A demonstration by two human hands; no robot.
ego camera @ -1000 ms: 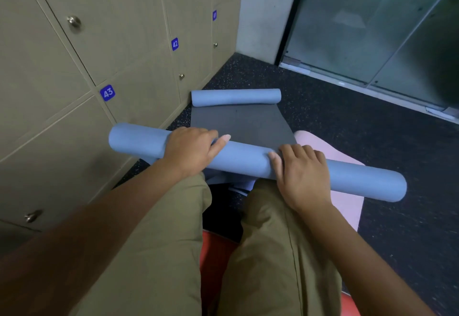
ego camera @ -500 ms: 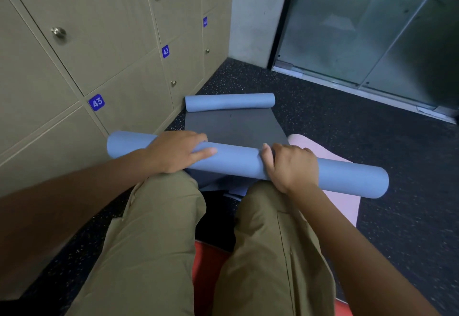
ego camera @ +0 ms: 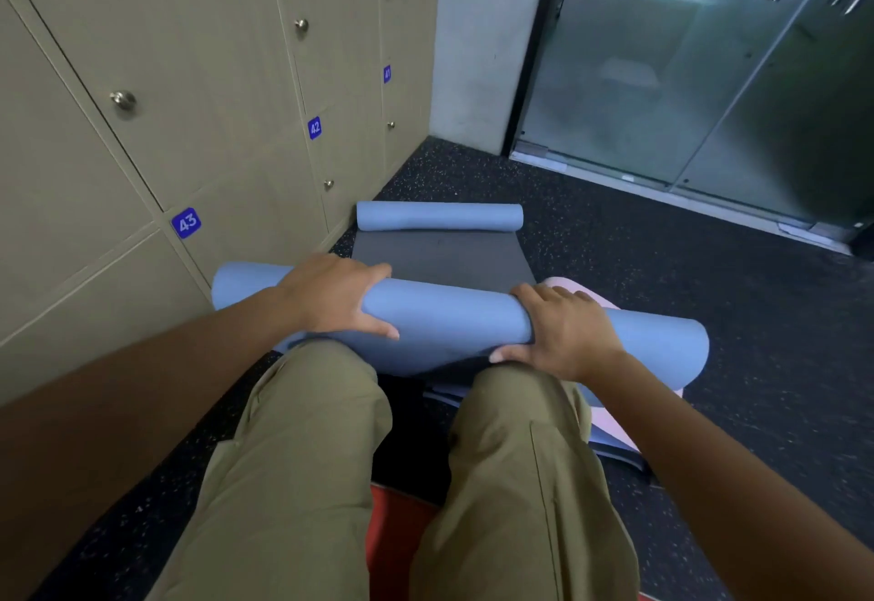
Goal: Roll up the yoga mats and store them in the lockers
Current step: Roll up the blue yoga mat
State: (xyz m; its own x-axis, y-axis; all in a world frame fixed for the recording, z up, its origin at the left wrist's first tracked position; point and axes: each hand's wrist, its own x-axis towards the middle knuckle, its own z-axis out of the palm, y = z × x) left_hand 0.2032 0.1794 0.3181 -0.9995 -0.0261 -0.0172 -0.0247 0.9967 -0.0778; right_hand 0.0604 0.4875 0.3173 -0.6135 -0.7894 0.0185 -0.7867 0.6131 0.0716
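Both hands' fingers (ego camera: 544, 298) around blue mat roll (ego camera: 449, 317)

A thick rolled blue foam yoga mat (ego camera: 449, 321) lies crosswise just above the knees of a person in olive trousers (ego camera: 302, 468), with the left hand (ego camera: 331, 298) curled over its top left of the middle and the right hand (ego camera: 563, 331) gripping it right of the middle, thumb underneath. Beyond it, a second blue mat, partly rolled (ego camera: 440, 216), sits at the far end of its flat grey underside (ego camera: 440, 255) on the dark speckled rubber floor (ego camera: 662, 279), and a pink mat (ego camera: 610, 416) shows beneath the near roll. Beige wooden lockers (ego camera: 198, 80) with round metal knobs and blue number tags 41, 42 and 43 line the left side, and frosted glass doors (ego camera: 709, 71) stand at the far right.
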